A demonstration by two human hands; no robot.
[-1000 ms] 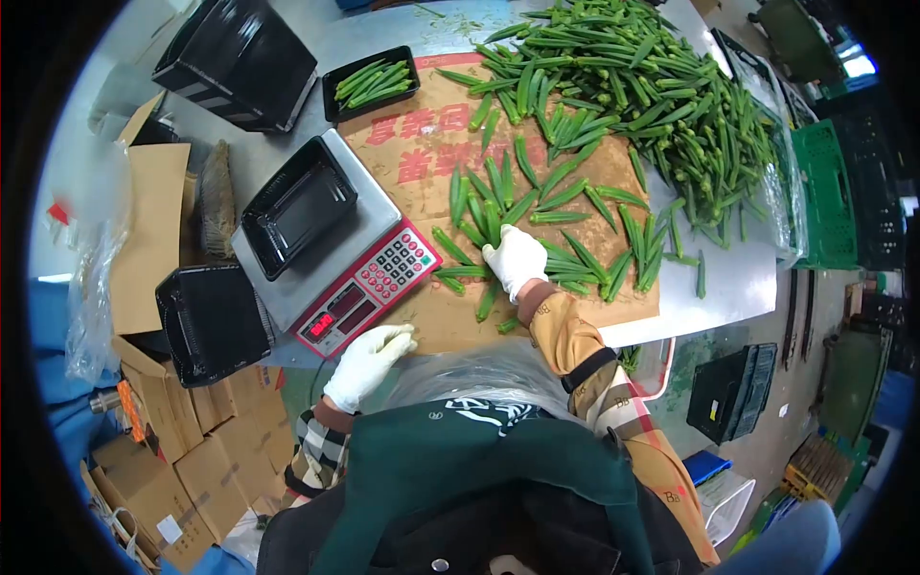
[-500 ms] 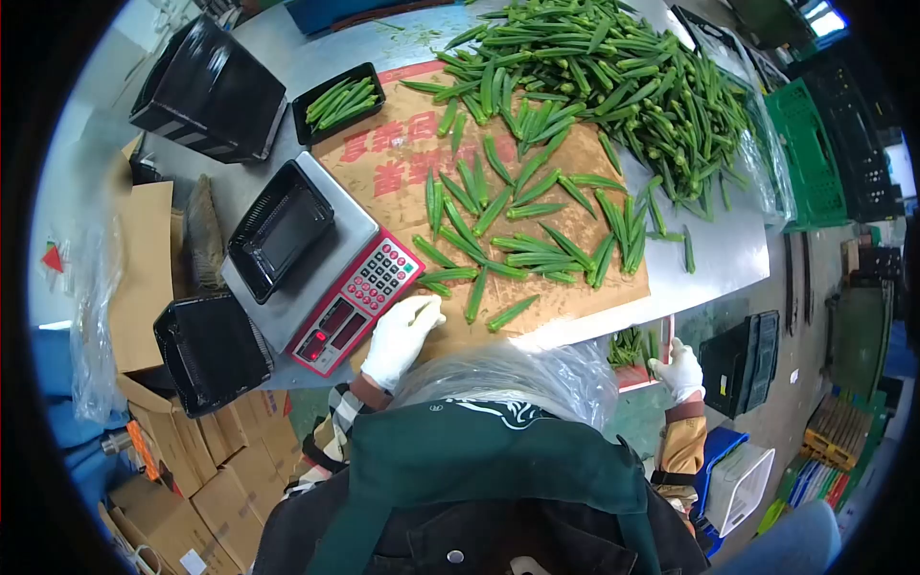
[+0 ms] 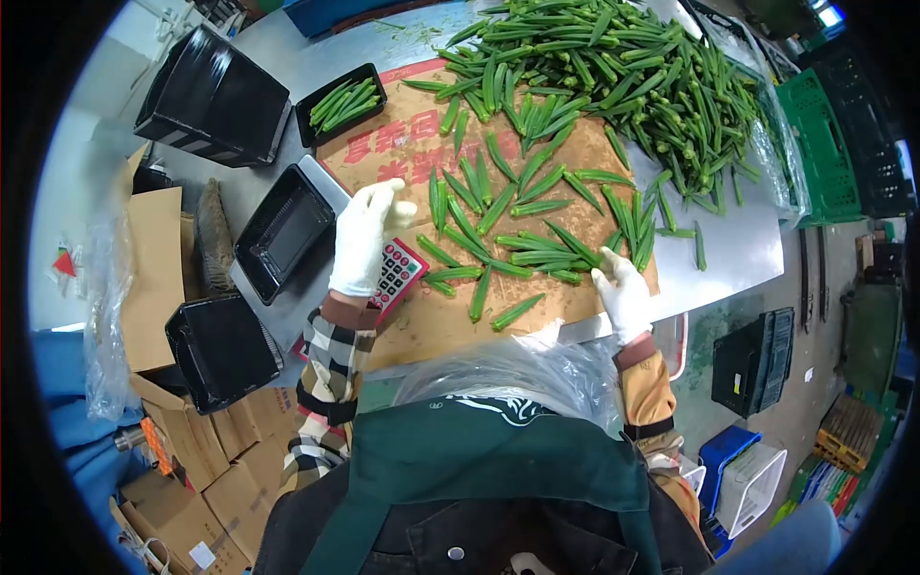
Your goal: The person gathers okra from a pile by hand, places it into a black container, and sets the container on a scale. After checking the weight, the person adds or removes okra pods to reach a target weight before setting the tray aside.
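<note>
My left hand [image 3: 366,238], in a white glove, hovers over the right part of the red and silver scale [image 3: 401,271], its fingers apart and holding nothing. A black tray [image 3: 286,230] lies on the scale, left of that hand. My right hand [image 3: 623,295], also gloved, is at the cardboard's lower right with thumb and fingers spread, beside loose okra [image 3: 565,251]. Okra pods are scattered over the cardboard [image 3: 383,340], and a big okra pile [image 3: 661,86] rises behind. A small black tray [image 3: 340,103] at the back left holds several pods.
Stacked black trays [image 3: 216,96] stand at the back left, and another black stack [image 3: 222,353] is by the scale's near left corner. Cardboard boxes [image 3: 153,278] lie left. A green crate [image 3: 819,144] and a black crate [image 3: 752,364] are on the right.
My left hand has moved up and now covers part of the scale's keypad. My right hand has come up and left from below the table's edge to the okra on the cardboard.
</note>
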